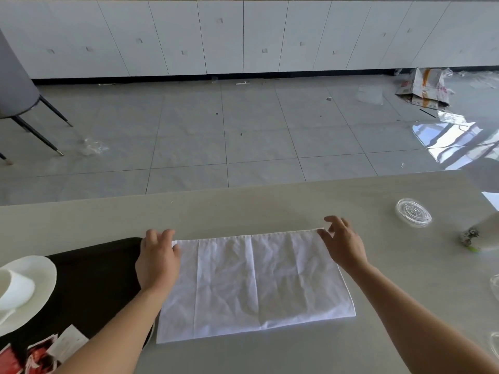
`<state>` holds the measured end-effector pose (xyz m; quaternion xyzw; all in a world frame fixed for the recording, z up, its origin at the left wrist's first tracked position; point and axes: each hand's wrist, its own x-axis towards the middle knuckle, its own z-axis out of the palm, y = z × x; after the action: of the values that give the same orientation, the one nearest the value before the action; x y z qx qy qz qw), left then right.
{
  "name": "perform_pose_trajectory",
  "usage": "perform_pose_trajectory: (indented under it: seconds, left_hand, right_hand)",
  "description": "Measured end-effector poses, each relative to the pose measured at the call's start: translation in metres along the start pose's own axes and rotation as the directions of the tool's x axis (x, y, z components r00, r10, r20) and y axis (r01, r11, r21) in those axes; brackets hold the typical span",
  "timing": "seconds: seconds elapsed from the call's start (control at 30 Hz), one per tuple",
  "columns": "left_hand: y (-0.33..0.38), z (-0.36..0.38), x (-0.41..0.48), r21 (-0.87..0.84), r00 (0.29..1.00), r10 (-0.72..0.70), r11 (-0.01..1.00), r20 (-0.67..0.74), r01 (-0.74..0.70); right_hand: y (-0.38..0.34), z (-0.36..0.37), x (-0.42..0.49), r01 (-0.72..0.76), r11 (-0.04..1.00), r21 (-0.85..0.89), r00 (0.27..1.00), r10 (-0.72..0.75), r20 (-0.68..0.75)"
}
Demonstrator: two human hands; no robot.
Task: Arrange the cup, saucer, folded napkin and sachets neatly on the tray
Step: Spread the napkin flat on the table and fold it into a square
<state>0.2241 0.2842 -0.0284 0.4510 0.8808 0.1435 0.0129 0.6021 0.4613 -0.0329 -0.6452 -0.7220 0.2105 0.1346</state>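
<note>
White napkin (256,284) at frame centre lies under my left hand (158,261) and right hand (343,245), both loosely spread, gripping nothing; careless folding could skew its edges.

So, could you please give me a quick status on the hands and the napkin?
Left hand and right hand open, at the napkin's far corners. Napkin flat on the table, beside the tray. Nothing blocking.

White cabinets (243,36) line the far wall above a grey tiled floor (243,136), a grey chair (16,85) at left.
</note>
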Motion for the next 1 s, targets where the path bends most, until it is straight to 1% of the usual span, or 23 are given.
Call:
perform_pose_trajectory:
  seconds: [0.07, 0.1, 0.13, 0.2, 0.27, 0.33, 0.37, 0.43, 0.5, 0.57, 0.7, 0.83, 0.9, 0.93, 1.0]
  left_hand:
    - [0.004, -0.003, -0.018, 0.013, 0.992, 0.1, 0.995, -0.078, -0.099]
    - [0.006, -0.002, -0.032, 0.006, 0.984, 0.153, 0.988, -0.09, -0.153]
    - [0.008, -0.002, -0.046, 0.0, 0.975, 0.21, 0.978, -0.074, -0.211]
    - [0.014, -0.001, -0.075, -0.005, 0.951, 0.308, 0.951, 0.04, -0.308]
    - [0.016, 0.003, -0.096, 0.028, 0.925, 0.345, 0.935, 0.158, -0.353]
    - [0.017, 0.006, -0.11, 0.07, 0.917, 0.326, 0.934, 0.228, -0.35]
    - [0.017, 0.008, -0.115, 0.081, 0.915, 0.317, 0.935, 0.25, -0.346]
    - [0.015, 0.013, -0.122, 0.106, 0.914, 0.298, 0.936, 0.274, -0.337]
    - [0.011, 0.019, -0.123, 0.132, 0.91, 0.288, 0.932, 0.298, -0.339]
    - [0.008, 0.026, -0.123, 0.144, 0.904, 0.291, 0.926, 0.313, -0.348]
    - [0.006, 0.032, -0.121, 0.135, 0.914, 0.256, 0.941, 0.313, -0.31]
    - [0.005, 0.034, -0.122, 0.15, 0.913, 0.258, 0.937, 0.316, -0.317]
    - [0.006, 0.033, -0.122, 0.144, 0.91, 0.257, 0.938, 0.325, -0.316]
    - [0.008, 0.032, -0.122, 0.144, 0.908, 0.256, 0.937, 0.331, -0.317]
    - [0.01, 0.028, -0.122, 0.151, 0.906, 0.249, 0.937, 0.343, -0.315]
  right_hand:
    - [0.001, 0.0, -0.014, 0.021, 1.0, -0.023, 0.993, -0.024, -0.117]
    - [-0.002, 0.002, -0.024, 0.044, 0.998, -0.042, 0.987, -0.05, -0.154]
    - [-0.007, 0.006, -0.035, 0.081, 0.995, -0.058, 0.981, -0.09, -0.172]
    - [-0.027, 0.018, -0.061, 0.221, 0.97, -0.098, 0.958, -0.235, -0.162]
    - [-0.057, 0.037, -0.092, 0.393, 0.912, -0.122, 0.911, -0.404, -0.084]
    - [-0.09, 0.059, -0.123, 0.52, 0.846, -0.116, 0.854, -0.518, 0.052]
    - [-0.105, 0.072, -0.135, 0.562, 0.818, -0.125, 0.827, -0.55, 0.115]
    - [-0.13, 0.093, -0.152, 0.602, 0.786, -0.14, 0.793, -0.57, 0.213]
    - [-0.139, 0.106, -0.158, 0.607, 0.779, -0.158, 0.784, -0.554, 0.28]
    - [-0.13, 0.11, -0.158, 0.578, 0.798, -0.17, 0.8, -0.513, 0.312]
    - [-0.084, 0.097, -0.151, 0.465, 0.838, -0.285, 0.878, -0.396, 0.267]
    - [-0.012, 0.066, -0.131, 0.265, 0.878, -0.398, 0.958, -0.192, 0.213]
    - [0.022, 0.047, -0.127, 0.176, 0.883, -0.434, 0.98, -0.114, 0.166]
    - [0.033, 0.04, -0.127, 0.151, 0.882, -0.446, 0.982, -0.082, 0.169]
    - [0.045, 0.034, -0.129, 0.139, 0.884, -0.446, 0.98, -0.059, 0.189]
